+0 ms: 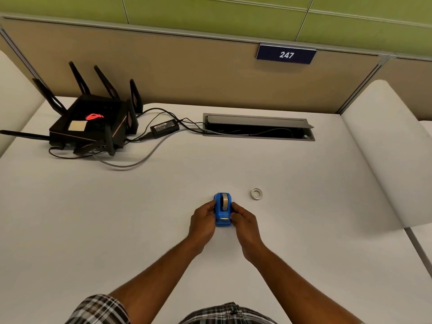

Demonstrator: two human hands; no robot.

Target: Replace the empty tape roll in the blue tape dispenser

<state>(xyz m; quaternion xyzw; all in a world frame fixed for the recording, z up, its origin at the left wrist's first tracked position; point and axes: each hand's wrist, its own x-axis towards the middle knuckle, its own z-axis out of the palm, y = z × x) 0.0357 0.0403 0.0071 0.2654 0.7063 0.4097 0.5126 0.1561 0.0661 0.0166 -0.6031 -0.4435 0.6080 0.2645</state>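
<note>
The blue tape dispenser [222, 210] stands on the white desk [140, 206] just in front of me, its cutter end toward me. A greyish roll [225, 201] sits upright in its slot. My left hand [203, 222] grips the dispenser's left side, fingers curled against it. My right hand [244, 222] grips its right side near the cutter. A small white ring of tape [256, 194] lies flat on the desk a short way to the right of the dispenser, apart from both hands.
A black router with several antennas [93, 122] sits at the back left, with a power brick [164, 128] and cables trailing across the desk. An open cable hatch [258, 127] is set in the desk at the back. A beige partition [187, 73] closes off the rear.
</note>
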